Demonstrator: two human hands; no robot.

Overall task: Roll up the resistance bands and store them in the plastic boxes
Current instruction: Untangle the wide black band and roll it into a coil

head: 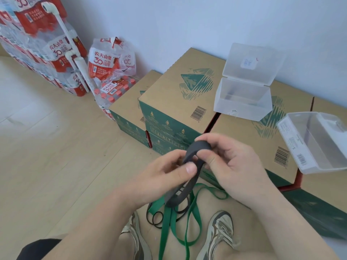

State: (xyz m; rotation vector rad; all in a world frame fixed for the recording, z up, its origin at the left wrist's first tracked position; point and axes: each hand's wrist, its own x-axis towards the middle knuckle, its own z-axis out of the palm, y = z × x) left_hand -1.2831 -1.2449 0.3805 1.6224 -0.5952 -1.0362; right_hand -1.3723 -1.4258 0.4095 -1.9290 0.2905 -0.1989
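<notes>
- The left hand [165, 171] pinches the dark grey band [190, 152] between thumb and fingers
- The right hand [232, 162] has its fingers curled round the top fold of the same band; the rest hangs down toward the floor
- A green band [166, 222] and thin black bands [155, 219] lie on the floor between the shoes [221, 228]
- Two clear plastic boxes, one with its lid up [242, 104] and one at the right edge [319, 145], stand open on the cardboard cartons [178, 72]

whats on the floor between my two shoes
Head view: loops of the green band lie on the floor between the left shoe and right shoe, with thin black bands tangled beside them.
</notes>
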